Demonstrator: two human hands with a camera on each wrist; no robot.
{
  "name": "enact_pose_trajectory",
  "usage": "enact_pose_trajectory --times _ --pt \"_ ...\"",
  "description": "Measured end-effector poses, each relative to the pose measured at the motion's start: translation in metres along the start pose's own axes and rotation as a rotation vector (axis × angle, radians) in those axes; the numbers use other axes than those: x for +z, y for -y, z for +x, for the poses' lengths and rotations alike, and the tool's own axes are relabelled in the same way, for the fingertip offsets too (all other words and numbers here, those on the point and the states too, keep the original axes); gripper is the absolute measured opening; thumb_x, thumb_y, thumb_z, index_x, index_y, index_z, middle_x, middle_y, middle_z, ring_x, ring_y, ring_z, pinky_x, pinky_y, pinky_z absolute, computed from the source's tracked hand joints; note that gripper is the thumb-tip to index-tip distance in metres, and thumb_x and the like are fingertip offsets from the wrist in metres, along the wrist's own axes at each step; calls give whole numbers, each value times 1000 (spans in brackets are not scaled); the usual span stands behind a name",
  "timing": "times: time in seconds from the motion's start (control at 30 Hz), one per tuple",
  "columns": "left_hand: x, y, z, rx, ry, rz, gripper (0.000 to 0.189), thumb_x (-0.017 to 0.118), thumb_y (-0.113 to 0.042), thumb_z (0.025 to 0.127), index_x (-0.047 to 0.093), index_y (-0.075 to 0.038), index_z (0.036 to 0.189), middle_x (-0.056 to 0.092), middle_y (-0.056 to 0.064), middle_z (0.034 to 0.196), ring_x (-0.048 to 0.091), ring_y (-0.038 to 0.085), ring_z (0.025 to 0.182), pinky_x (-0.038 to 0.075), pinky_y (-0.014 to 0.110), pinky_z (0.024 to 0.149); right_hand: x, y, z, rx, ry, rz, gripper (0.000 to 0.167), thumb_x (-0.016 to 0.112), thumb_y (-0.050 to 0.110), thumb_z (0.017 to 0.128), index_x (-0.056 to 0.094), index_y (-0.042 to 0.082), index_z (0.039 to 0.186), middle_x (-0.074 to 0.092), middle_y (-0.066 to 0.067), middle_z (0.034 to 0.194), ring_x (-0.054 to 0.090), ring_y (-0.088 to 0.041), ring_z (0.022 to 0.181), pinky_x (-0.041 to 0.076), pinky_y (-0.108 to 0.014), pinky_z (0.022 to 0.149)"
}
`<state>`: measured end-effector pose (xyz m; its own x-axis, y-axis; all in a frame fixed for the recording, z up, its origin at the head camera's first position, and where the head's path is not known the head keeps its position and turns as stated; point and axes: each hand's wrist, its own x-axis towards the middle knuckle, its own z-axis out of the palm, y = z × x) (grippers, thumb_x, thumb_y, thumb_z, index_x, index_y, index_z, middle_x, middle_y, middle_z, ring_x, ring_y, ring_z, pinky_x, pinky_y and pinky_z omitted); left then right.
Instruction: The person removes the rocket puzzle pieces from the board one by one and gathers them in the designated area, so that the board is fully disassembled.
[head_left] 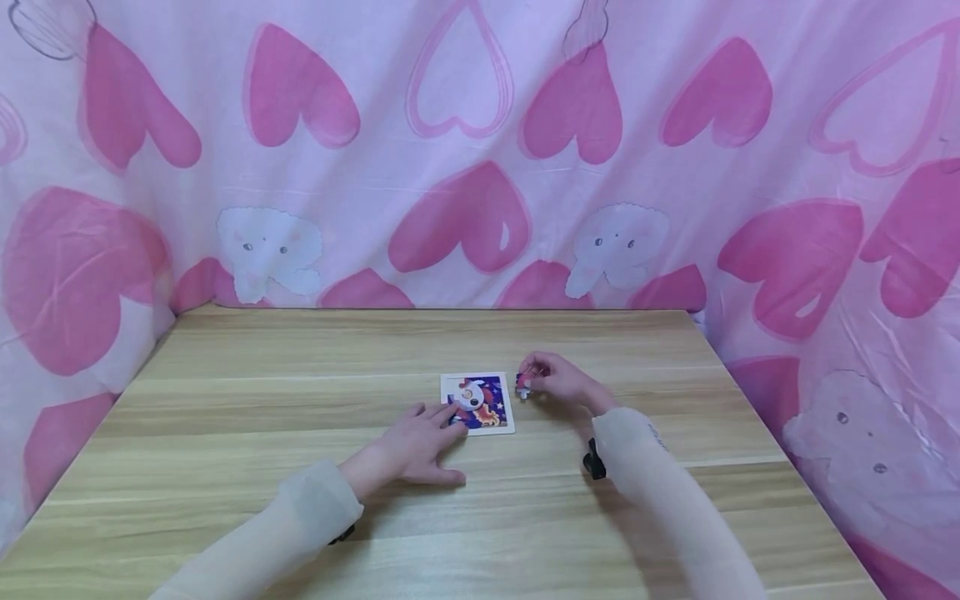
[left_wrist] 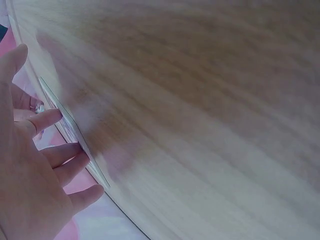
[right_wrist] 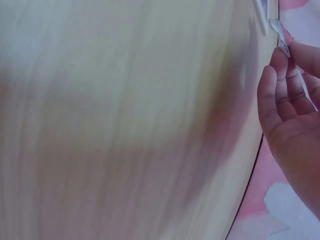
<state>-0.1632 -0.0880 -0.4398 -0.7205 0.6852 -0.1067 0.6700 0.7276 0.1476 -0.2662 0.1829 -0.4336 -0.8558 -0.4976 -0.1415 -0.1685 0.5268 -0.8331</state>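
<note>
A small square jigsaw puzzle (head_left: pixel 493 402) with a white border lies on the table, showing a dark blue picture with stars and a white round figure. My left hand (head_left: pixel 420 443) rests its spread fingertips on the puzzle's left part. In the left wrist view, the fingers (left_wrist: pixel 65 152) touch the thin board edge-on. Just right of the board, my right hand (head_left: pixel 558 379) pinches a small puzzle piece (head_left: pixel 522 385) in pink, blue and white. From the right wrist view, thumb and fingertips hold this piece (right_wrist: pixel 278 31) by its end, apart from the board.
The wood-grain table (head_left: pixel 300 367) reaches back to a pink curtain (head_left: pixel 360 192) printed with hearts and pale animals. The curtain also hangs along the left and right sides. A black strap device (head_left: pixel 595 460) sits at the right wrist.
</note>
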Motion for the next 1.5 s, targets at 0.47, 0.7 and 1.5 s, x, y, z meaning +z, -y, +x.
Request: enact_pose_trajectory --times 0.47,0.7,1.5 --pt "1 2 1 5 -13 18 76 43 -70 73 44 -18 129 26 15 139 25 32 125 20 53 96 -9 -12 -3 98 -48 -150 16 53 -2 82 57 8 95 53 -6 87 47 -21 77 43 -31 63" --pt "0 1 0 3 -1 8 77 43 -70 73 44 -17 130 27 15 139 25 31 125 20 53 96 -7 -14 0 40 -66 -235 11 57 -3 80 60 3 89 56 -6 82 49 -19 77 41 -32 71" --pt "-1 1 -2 20 -31 11 73 45 -68 74 46 -17 127 30 16 138 28 32 123 22 54 95 23 14 19 -17 -21 -130 19 57 -2 80 60 8 96 55 -4 90 50 -19 81 44 -30 68"
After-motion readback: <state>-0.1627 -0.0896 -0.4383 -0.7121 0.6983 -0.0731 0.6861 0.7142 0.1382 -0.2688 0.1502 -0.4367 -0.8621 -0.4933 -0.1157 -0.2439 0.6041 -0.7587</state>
